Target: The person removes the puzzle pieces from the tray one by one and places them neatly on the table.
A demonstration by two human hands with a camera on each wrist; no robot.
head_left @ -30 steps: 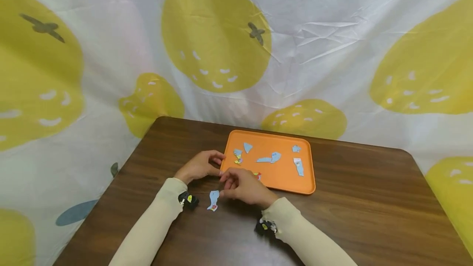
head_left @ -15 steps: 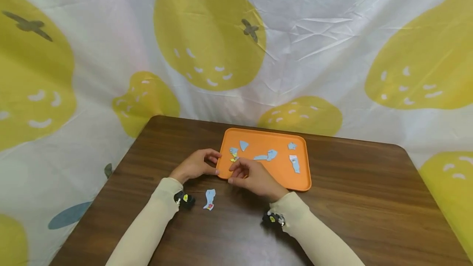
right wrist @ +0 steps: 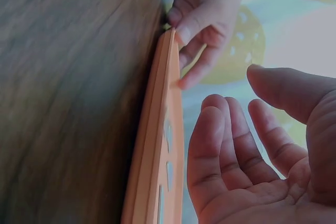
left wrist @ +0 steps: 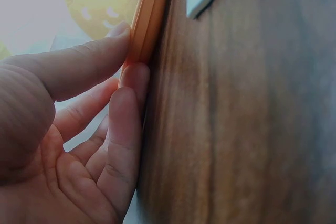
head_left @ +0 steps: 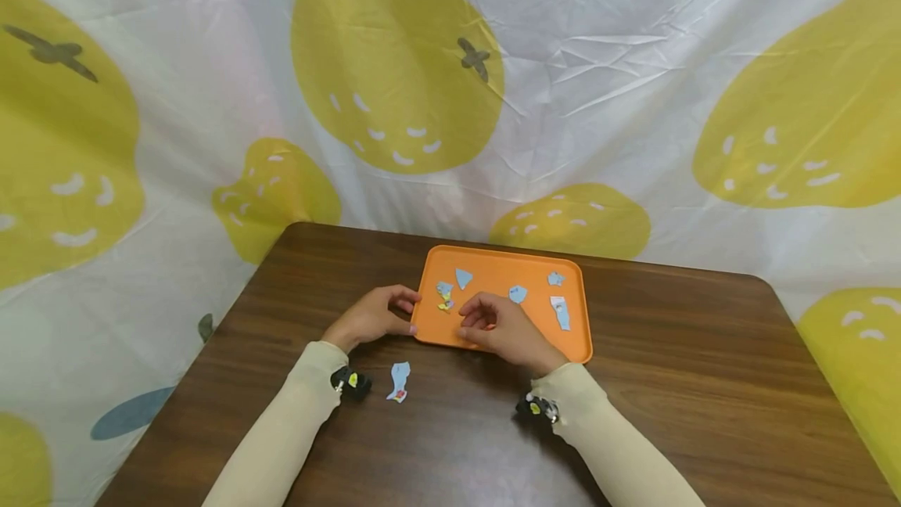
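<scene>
My left grip (head_left: 373, 313) pinched the orange tray (head_left: 503, 268) by its edge on the desk (head_left: 457, 444); my right grip (head_left: 510, 329) hung over it, fingers apart. A careless left tug risked jumbling the blue pieces (head_left: 462, 278) inside.

From where I stand I can read no word, number or brand anywhere. The pale blue piece (head_left: 399, 382) on the worktop (head_left: 704, 350) bears a reddish patch at its near end; any sign in it is too small to make out. So it is with the white-ended piece (head_left: 561, 314) in the orange tray (head_left: 493, 271), and with the yellow patch (head_left: 353, 379) on the black wrist device (head_left: 362, 386) by the left cuff.
</scene>
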